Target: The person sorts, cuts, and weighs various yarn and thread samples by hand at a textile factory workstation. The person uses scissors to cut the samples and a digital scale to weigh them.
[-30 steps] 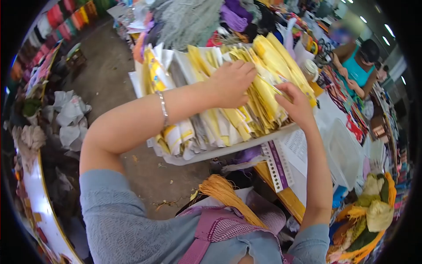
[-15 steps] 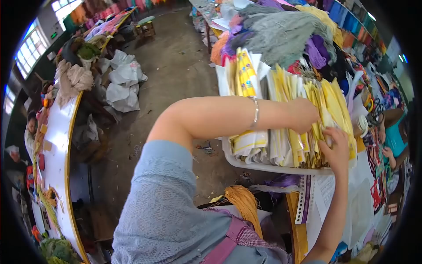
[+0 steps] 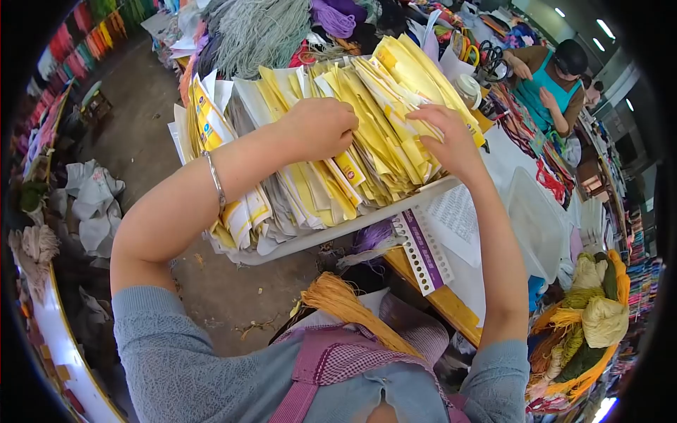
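A white plastic tray point(image 3: 282, 248) holds upright rows of yellow and white packets point(image 3: 384, 134). My left hand point(image 3: 319, 128) reaches across the middle of the rows, fingers curled tightly at the packets' upper edges; its fingertips are partly hidden. To its right, my right hand point(image 3: 451, 141) has its fingers spread over the yellow packets near the tray's right end, gripping nothing. Under the tray's front edge lies a purple and white card with punched holes point(image 3: 425, 255), beside a printed sheet point(image 3: 453, 215).
Grey yarn point(image 3: 257, 35) and purple yarn point(image 3: 335, 17) lie behind the tray. A clear plastic container point(image 3: 539, 222) and a bundle of mixed yarn point(image 3: 585, 317) are at the right. Orange thread point(image 3: 352, 310) hangs by my lap. Another person point(image 3: 546, 84) works at the back right.
The view has turned to the right, so the tray appears further left and tilted. Both hands remain at the packets, now somewhat further apart, and the other person is more fully in view.
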`<move>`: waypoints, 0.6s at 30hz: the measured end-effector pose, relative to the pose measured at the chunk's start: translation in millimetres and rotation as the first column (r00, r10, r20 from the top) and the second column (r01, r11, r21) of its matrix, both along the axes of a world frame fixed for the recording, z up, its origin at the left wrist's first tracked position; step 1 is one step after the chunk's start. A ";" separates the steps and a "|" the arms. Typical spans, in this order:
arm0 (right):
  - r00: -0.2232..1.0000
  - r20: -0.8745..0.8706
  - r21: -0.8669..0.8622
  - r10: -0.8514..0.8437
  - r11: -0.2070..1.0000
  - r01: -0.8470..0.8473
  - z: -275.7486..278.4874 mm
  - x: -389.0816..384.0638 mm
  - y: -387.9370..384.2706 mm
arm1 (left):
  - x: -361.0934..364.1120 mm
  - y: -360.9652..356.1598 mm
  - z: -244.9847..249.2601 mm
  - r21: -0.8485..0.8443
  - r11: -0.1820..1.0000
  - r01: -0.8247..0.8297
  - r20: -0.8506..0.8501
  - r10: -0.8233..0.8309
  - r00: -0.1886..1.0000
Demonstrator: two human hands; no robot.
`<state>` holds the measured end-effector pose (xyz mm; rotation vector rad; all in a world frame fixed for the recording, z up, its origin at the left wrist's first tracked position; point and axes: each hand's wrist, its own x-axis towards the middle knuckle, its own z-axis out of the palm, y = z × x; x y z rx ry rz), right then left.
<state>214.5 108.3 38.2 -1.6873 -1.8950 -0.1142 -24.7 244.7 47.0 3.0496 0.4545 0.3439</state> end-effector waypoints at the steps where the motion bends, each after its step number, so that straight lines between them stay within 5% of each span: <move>1: 1.000 -0.013 -0.014 -0.005 1.000 0.005 0.7 -0.5 0.1 | 0.1 0.1 0.0 0.000 1.000 0.004 -0.001 -0.004 1.000; 9: 0.999 -0.023 -0.017 -0.033 0.999 0.033 -0.1 1.1 -0.3 | 3.4 -7.1 3.6 -0.011 0.999 -0.032 0.053 0.033 0.998; 12: 0.909 0.412 0.005 -0.060 0.998 0.064 2.5 -16.3 -6.9 | 5.7 -4.7 1.0 0.062 0.993 0.096 0.086 -0.101 0.991; 15: 0.872 0.480 0.108 -0.098 0.993 0.052 -4.4 -11.5 -7.6 | 1.0 1.4 -1.8 0.418 0.867 0.273 0.090 -0.339 0.937; 18: 0.904 0.395 0.101 -0.164 0.986 0.135 0.3 -6.9 -9.4 | -0.7 4.2 -7.9 0.184 0.954 0.238 -0.069 -0.229 0.971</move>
